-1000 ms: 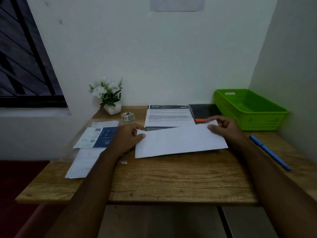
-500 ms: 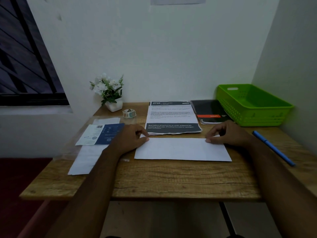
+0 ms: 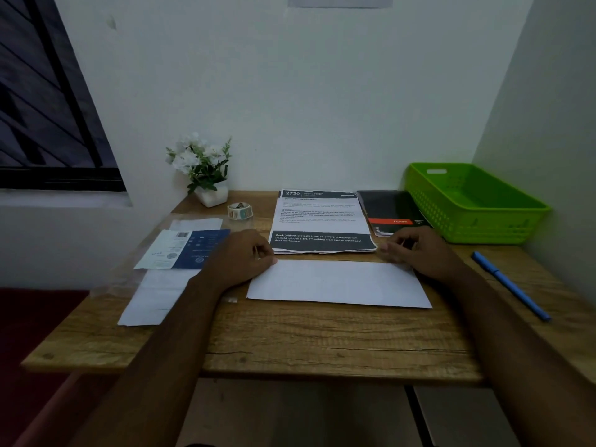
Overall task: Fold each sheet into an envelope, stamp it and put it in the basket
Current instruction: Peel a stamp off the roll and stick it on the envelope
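Bare wood lay between the table's [image 3: 306,343] near edge and the folded sheet [image 3: 338,283]. The left hand [image 3: 240,258] and right hand [image 3: 417,250] rested curl-fingered on its far corners; whether pinching or merely pressing was unclear. The green basket [image 3: 483,230] stood back right.

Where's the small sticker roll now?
Head view, back left of the wooden desk: the small sticker roll stands just right of the white flower pot.

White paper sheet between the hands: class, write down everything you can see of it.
The plain white paper sheet is a long, blank rectangle, lying flat on the brown wooden desk, long edges left to right. The left hand touches its far left corner, the right hand its far right corner. Its far edge lies just short of the printed page with dark bands.
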Motion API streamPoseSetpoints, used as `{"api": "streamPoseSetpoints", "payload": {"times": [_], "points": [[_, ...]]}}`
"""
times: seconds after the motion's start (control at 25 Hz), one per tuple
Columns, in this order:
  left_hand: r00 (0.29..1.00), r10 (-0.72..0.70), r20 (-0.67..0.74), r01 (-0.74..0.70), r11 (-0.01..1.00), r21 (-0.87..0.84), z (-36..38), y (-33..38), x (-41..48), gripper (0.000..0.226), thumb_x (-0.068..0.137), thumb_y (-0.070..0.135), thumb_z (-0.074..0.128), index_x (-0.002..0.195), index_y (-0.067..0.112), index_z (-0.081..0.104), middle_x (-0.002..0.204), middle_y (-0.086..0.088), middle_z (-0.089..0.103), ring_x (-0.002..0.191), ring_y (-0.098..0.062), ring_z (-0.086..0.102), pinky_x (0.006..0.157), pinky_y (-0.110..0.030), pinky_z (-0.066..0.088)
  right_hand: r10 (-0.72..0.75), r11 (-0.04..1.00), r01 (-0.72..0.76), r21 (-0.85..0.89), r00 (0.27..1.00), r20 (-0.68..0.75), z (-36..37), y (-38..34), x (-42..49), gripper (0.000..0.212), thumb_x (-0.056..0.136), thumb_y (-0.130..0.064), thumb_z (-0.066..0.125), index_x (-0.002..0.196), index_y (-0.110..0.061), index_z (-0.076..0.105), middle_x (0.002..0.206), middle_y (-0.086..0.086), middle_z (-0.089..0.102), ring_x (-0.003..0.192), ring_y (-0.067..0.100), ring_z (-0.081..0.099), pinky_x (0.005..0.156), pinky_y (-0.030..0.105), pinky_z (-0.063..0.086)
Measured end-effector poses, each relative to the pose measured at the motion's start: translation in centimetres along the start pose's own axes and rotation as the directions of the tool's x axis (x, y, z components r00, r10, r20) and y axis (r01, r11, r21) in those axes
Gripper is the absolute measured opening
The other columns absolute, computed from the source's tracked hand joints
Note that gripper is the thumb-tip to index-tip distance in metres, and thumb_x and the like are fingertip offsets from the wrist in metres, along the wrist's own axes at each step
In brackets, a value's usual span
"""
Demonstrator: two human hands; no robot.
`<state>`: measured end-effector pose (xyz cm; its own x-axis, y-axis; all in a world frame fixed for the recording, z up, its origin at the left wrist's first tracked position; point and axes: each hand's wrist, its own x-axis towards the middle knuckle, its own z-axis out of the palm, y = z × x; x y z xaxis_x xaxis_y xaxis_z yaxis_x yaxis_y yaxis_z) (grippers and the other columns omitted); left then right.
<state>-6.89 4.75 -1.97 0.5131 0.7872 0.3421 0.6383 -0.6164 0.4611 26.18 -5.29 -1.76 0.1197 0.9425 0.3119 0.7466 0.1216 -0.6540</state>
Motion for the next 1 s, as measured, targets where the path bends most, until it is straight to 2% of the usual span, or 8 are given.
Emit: {"api": "streamPoseSetpoints", "payload": {"times": [0.24,0.36,0.52,0.6,0.72,0.8,0.92,1.0], "points": [[0.953,-0.138,-0.270,0.078,0.972,-0.221,-0.4,0.2,1.1,0.004,0.081,0.017,0.069,0.085,0.015,0.070,0.084,0.000,0.066,0.076,-0.010,0.057,0.066,-0.028,0.047,-0.058,0.997,0.052,-0.058,0.994,-0.097,1.0,-0.1,0.5,0.019,0.090,-0.029,0.064,0.077,-0.020,0.073,0.070,-0.005,0.068,0.065,0.017,0.059,0.059,0.033,0.044],[0.929,-0.148,-0.338,0.098,0.982,-0.160,-1.6,-1.0,3.5,0.012,0.080,0.015,0.070,0.092,0.012,0.069,0.094,-0.004,0.066,0.085,-0.017,0.059,0.072,-0.031,0.048,-0.079,0.997,0.077,-0.020,0.979,-0.188,1.2,0.1,0.9,0.019,0.091,-0.026,0.064,0.075,-0.018,0.071,0.065,-0.007,0.063,0.060,0.013,0.053,0.057,0.027,0.038],[0.941,-0.228,-0.251,0.204,0.972,-0.117,-2.8,-3.7,7.2,0.060,0.078,0.011,0.072,0.132,0.010,0.045,0.125,-0.010,0.054,0.113,-0.022,0.052,0.087,-0.032,0.045,-0.095,0.995,0.099,0.003,0.962,-0.255,1.5,0.3,1.3,0.019,0.091,-0.024,0.064,0.076,-0.016,0.071,0.066,0.001,0.065,0.063,0.022,0.058,0.056,0.031,0.041],[0.957,-0.239,-0.166,0.236,0.971,-0.042,-2.5,-4.8,8.3,0.069,0.080,0.011,0.069,0.139,0.008,0.034,0.136,-0.015,0.047,0.124,-0.028,0.046,0.097,-0.037,0.042,-0.110,0.993,0.115,0.006,0.961,-0.253,1.7,0.4,1.6,0.019,0.091,-0.024,0.064,0.076,-0.014,0.071,0.066,0.004,0.065,0.062,0.023,0.058,0.057,0.033,0.042],[0.963,-0.255,-0.082,0.257,0.966,0.013,-1.4,-6.4,9.0,0.072,0.087,0.011,0.060,0.147,0.006,0.019,0.144,-0.020,0.038,0.131,-0.032,0.038,0.106,-0.039,0.032,-0.114,0.992,0.122,0.021,0.965,-0.237,1.8,0.4,2.0,0.017,0.091,-0.022,0.065,0.076,-0.016,0.071,0.065,-0.001,0.064,0.059,0.013,0.054,0.056,0.028,0.040],[0.962,-0.260,-0.081,0.266,0.960,0.086,-0.2,-7.7,9.1,0.070,0.090,0.008,0.054,0.147,0.009,0.014,0.135,-0.021,0.048,0.122,-0.035,0.046,0.104,-0.048,0.034,-0.120,0.990,0.133,0.040,0.964,-0.236,2.0,0.4,2.3,0.017,0.090,-0.023,0.065,0.075,-0.020,0.070,0.063,-0.006,0.062,0.055,0.006,0.051,0.055,0.025,0.039],[0.963,-0.218,-0.158,0.253,0.935,0.248,1.0,-8.6,9.2,0.043,0.089,0.006,0.050,0.130,0.011,0.036,0.116,-0.017,0.057,0.108,-0.035,0.051,0.094,-0.051,0.032,-0.132,0.987,0.148,0.055,0.965,-0.227,2.3,0.3,2.6,0.017,0.090,-0.022,0.066,0.073,-0.022,0.070,0.061,-0.009,0.062,0.055,0.004,0.050,0.055,0.025,0.039],[0.959,-0.211,-0.191,0.255,0.935,0.247,0.9,-8.4,9.4,0.038,0.087,0.007,0.054,0.123,0.011,0.042,0.118,-0.016,0.054,0.110,-0.035,0.049,0.092,-0.049,0.032,-0.134,0.985,0.154,0.072,0.964,-0.232,2.3,0.3,2.6,0.019,0.089,-0.023,0.067,0.071,-0.030,0.068,0.059,-0.013,0.061,0.055,0.004,0.051,0.055,0.024,0.039]]}}
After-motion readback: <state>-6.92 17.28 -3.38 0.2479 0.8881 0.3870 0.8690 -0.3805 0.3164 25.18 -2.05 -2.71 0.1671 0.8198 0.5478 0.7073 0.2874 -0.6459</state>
